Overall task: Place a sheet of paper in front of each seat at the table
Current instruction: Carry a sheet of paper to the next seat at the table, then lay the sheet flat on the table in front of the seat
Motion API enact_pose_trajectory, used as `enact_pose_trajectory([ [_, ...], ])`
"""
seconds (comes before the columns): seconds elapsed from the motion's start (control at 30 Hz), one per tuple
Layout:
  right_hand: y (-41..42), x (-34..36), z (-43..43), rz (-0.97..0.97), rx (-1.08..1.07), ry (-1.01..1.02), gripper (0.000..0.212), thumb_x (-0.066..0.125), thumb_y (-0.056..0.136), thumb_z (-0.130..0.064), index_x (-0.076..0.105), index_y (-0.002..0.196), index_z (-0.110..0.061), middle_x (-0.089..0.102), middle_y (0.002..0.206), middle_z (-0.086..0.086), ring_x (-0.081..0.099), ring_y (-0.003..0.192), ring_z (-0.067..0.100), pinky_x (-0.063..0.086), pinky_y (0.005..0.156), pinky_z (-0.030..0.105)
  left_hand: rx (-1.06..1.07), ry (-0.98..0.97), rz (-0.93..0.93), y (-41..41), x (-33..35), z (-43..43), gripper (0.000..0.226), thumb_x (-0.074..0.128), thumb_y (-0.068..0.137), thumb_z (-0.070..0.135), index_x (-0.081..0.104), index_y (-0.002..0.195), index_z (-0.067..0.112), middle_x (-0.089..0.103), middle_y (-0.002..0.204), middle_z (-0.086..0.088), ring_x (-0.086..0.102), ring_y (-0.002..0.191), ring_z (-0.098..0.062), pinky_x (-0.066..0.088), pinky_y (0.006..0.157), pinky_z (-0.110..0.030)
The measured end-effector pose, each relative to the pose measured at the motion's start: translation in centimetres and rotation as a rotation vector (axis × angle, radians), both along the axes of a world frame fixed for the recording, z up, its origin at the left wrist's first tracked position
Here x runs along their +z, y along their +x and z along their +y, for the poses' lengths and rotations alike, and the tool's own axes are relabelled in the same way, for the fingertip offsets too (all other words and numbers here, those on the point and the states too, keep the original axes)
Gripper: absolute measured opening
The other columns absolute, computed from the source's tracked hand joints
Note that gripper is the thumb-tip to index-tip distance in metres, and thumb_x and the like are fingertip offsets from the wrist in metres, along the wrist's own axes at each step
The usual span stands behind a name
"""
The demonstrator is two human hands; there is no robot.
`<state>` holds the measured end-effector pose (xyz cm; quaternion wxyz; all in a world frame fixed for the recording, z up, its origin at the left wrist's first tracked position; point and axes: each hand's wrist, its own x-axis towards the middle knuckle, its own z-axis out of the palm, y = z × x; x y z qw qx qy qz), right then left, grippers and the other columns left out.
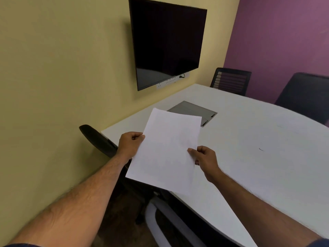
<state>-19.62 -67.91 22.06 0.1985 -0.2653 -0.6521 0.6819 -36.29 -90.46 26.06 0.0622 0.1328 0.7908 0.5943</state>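
Observation:
I hold white paper (165, 148) in the air over the near left edge of the white table (258, 139). My left hand (130, 144) pinches its left edge, and my right hand (204, 158) pinches its right edge, thumb on top. Whether it is one sheet or a thin stack I cannot tell. A black chair (97, 139) stands below the paper, tucked at the table's near left side. Two more black chairs stand on the far side, one mesh-backed (231, 81) and one at the right edge (306, 97). No sheet lies on the table.
A grey cable hatch (192, 108) is set into the tabletop beyond the paper. A dark wall screen (167, 41) hangs on the yellow wall above a socket strip (171, 80). A purple wall runs behind the far chairs. A small dark mark (260, 149) sits on the tabletop.

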Motion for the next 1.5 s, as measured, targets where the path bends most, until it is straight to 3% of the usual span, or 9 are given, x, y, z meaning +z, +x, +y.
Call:
enact_pose_trajectory([
  [0.13,-4.2,-2.1,-0.3,-0.025,-0.039,-0.049,0.043,0.076,0.084,-0.02,0.058,0.094,0.017,0.056,0.083,0.027,0.057,0.079,0.028,0.055,0.077,0.051,-0.049,-0.057,-0.015,-5.2,-1.3,1.1,0.026,0.068,0.091,0.021,0.07,0.114,0.008,0.069,0.106,0.0,0.065,0.098,-0.016,0.053,0.089,-0.031],
  [0.3,-8.0,-4.2,0.2,-0.05,-0.069,-0.094,0.044,0.077,0.083,-0.023,0.055,0.086,0.015,0.055,0.081,0.014,0.053,0.075,0.026,0.048,0.07,0.041,-0.098,-0.096,-0.06,-10.5,-2.6,2.2,0.023,0.069,0.09,0.02,0.072,0.11,0.01,0.068,0.097,0.007,0.065,0.094,-0.012,0.05,0.079,-0.022],
  [0.53,-12.3,-6.0,0.8,-0.059,-0.116,-0.117,0.028,0.078,0.083,-0.021,0.059,0.067,-0.009,0.051,0.058,0.0,0.046,0.057,0.016,0.042,0.057,0.03,-0.17,-0.143,-0.104,-16.3,-4.2,3.6,0.014,0.067,0.09,0.017,0.073,0.102,0.02,0.068,0.091,0.017,0.064,0.083,0.003,0.048,0.065,-0.011],
  [0.73,-17.1,-7.5,1.2,-0.114,-0.143,-0.082,0.033,0.075,0.087,-0.02,0.053,0.063,-0.01,0.051,0.05,-0.008,0.047,0.047,0.008,0.043,0.051,0.022,-0.317,-0.253,-0.147,-22.8,-5.7,4.9,0.021,0.062,0.089,0.01,0.073,0.09,0.028,0.074,0.092,0.011,0.068,0.082,-0.009,0.055,0.073,-0.028],
  [0.97,-25.5,-10.2,1.4,-0.203,-0.276,-0.122,0.026,0.071,0.089,-0.015,0.058,0.067,-0.008,0.055,0.06,-0.001,0.049,0.05,0.009,0.043,0.051,0.02,-0.437,-0.341,-0.13,-33.0,-9.3,7.7,0.018,0.062,0.087,0.009,0.074,0.088,0.022,0.066,0.066,0.014,0.056,0.058,0.001,0.044,0.056,-0.013],
  [1.07,-29.4,-11.6,1.0,-0.223,-0.36,-0.144,0.022,0.07,0.089,-0.011,0.061,0.07,-0.007,0.059,0.063,0.0,0.052,0.055,0.012,0.044,0.049,0.017,-0.461,-0.336,-0.118,-37.1,-10.7,9.1,0.024,0.064,0.088,0.008,0.071,0.102,0.026,0.067,0.076,0.017,0.061,0.067,0.004,0.045,0.059,-0.012],
  [1.17,-33.1,-13.0,0.8,-0.259,-0.438,-0.181,0.006,0.066,0.091,-0.011,0.067,0.095,-0.007,0.069,0.084,0.007,0.063,0.074,0.021,0.054,0.067,0.032,-0.523,-0.397,-0.147,-40.8,-13.0,10.7,0.027,0.059,0.085,0.004,0.076,0.097,0.021,0.074,0.086,0.008,0.067,0.077,-0.008,0.048,0.063,-0.018],
  [1.23,-34.8,-14.2,0.8,-0.305,-0.501,-0.186,0.015,0.065,0.091,-0.012,0.065,0.105,-0.007,0.069,0.094,0.011,0.066,0.082,0.024,0.055,0.074,0.037,-0.588,-0.464,-0.159,-42.7,-14.6,11.5,0.031,0.056,0.084,0.002,0.077,0.096,0.021,0.075,0.087,0.004,0.068,0.077,-0.013,0.048,0.062,-0.02],
  [1.5,-39.0,-19.1,1.9,-0.506,-0.612,-0.016,0.009,0.069,0.088,-0.021,0.067,0.094,-0.014,0.067,0.08,0.0,0.061,0.073,0.018,0.048,0.066,0.03,-0.731,-0.597,-0.043,-48.2,-20.7,14.5,0.029,0.067,0.082,0.004,0.072,0.11,0.009,0.069,0.083,0.005,0.067,0.089,-0.019,0.049,0.077,-0.024],
])
